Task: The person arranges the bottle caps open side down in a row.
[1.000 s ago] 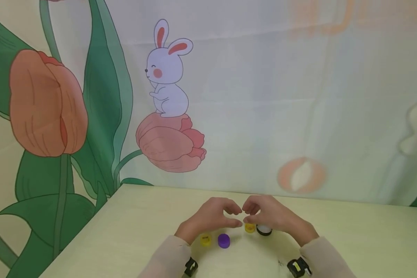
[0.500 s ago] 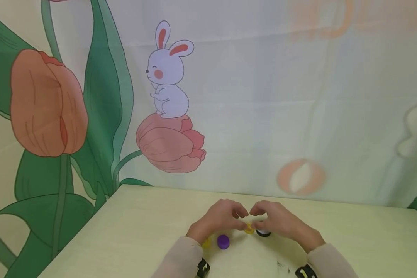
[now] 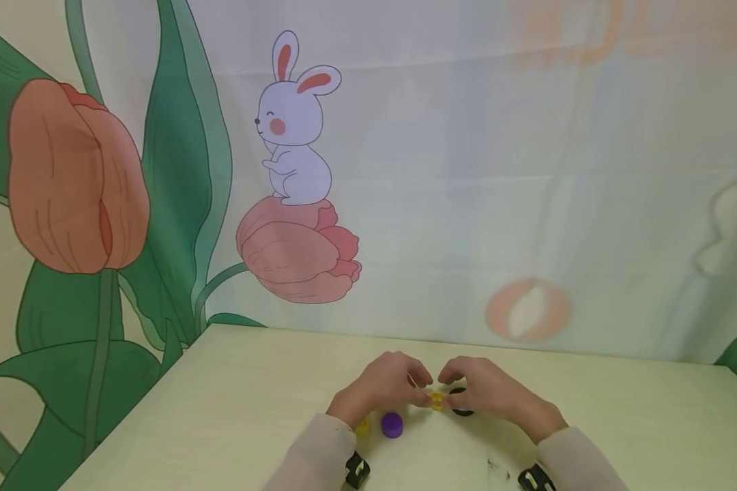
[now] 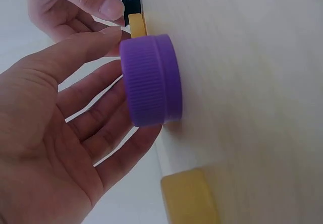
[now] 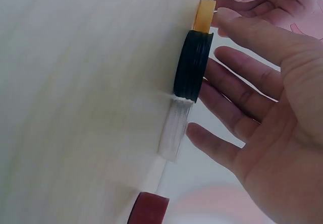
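A small yellow bottle cap [image 3: 437, 401] lies on the table between my two hands, with a thumb tip right at either side of it. My left hand [image 3: 383, 383] arches over from the left, fingers loosely bent and spread apart from the thumb. From the right my right hand [image 3: 494, 389] mirrors it, its palm hollow in the right wrist view. Just right of the yellow cap is a black-rimmed cap [image 5: 193, 66], partly covered by the right hand in the head view. A ribbed purple bottle cap [image 4: 151, 80] sits nearer me, below the left hand.
A second yellow cap [image 3: 362, 427] lies by the left wrist, partly hidden. In the right wrist view, a clear cap [image 5: 174, 128] and a dark red cap [image 5: 148, 209] stand beyond the black one. Behind the table [image 3: 270, 382] hangs a printed cloth [image 3: 442, 177] with tulips and a rabbit.
Both hands have come down and nearer me, their thumbs now beside the middle yellow cap. The left forearm has shifted right and now partly covers the other yellow cap.
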A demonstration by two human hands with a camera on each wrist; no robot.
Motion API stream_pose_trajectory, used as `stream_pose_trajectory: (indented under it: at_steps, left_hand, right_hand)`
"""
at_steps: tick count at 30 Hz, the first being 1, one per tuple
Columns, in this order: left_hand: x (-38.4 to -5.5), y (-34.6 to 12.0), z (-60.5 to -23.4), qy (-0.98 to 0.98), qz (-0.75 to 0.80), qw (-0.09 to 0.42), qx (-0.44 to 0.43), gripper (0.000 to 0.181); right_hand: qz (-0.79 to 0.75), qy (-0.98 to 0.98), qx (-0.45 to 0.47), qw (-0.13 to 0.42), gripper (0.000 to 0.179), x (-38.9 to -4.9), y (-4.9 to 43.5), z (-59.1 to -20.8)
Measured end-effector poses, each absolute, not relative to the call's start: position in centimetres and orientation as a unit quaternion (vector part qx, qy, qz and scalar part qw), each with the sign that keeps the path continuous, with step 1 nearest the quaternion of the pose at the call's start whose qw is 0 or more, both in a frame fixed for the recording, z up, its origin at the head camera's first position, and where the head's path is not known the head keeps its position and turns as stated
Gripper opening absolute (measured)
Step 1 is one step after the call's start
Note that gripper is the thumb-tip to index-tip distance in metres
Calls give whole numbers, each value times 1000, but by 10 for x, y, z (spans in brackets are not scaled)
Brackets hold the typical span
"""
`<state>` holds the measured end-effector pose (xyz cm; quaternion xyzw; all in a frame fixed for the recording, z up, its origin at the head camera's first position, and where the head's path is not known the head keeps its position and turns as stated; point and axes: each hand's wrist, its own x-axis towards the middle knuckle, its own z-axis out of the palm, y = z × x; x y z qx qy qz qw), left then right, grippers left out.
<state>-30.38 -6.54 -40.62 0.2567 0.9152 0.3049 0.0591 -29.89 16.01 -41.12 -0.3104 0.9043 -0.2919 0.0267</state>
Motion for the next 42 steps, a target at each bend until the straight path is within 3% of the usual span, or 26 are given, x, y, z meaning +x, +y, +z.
stream_pose_trajectory:
  at_steps: [27,42]
  left_hand:
    - [-303,-62,-409,914,285,35,287,21]
    - [-298,-68,-402,887,322,-63,325,19]
  right_hand:
    - [-289,896,-335,23,17,-300,158,-411]
    - [-356,881,-310,20,16,-288,161,-391]
